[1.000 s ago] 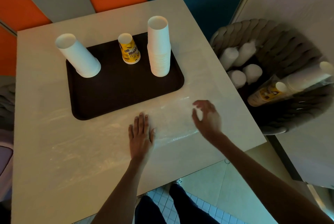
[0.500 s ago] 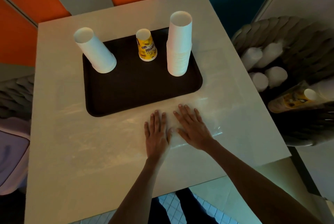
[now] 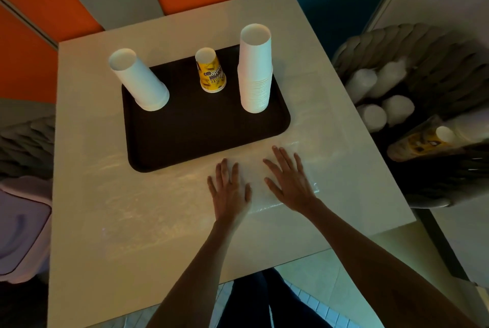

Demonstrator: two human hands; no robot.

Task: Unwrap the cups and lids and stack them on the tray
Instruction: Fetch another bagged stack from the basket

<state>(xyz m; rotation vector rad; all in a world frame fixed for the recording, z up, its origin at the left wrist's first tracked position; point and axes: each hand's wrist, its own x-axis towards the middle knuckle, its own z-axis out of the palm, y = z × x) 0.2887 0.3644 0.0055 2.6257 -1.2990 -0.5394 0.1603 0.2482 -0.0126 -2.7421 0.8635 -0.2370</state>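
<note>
A dark brown tray [image 3: 190,140] lies on the white table [image 3: 111,222]. Upside down on it stand a short white cup stack [image 3: 140,81] at the left, a yellow printed cup [image 3: 211,72] in the middle and a tall white cup stack [image 3: 255,68] at the right. In front of the tray a clear plastic wrapper [image 3: 304,161] is spread flat on the table. My left hand [image 3: 229,190] and my right hand [image 3: 289,179] lie flat on the wrapper side by side, fingers straight and spread.
A grey woven basket [image 3: 423,44] stands right of the table. It holds several wrapped white cup stacks [image 3: 383,111] and a wrapped yellow cup stack [image 3: 420,141]. Another grey woven thing [image 3: 23,142] shows at the left edge. The table's front edge runs just behind my wrists.
My right hand came down from hovering with curled fingers and now lies flat on the wrapper next to my left hand. The two hands have spread slightly apart since half a second ago.
</note>
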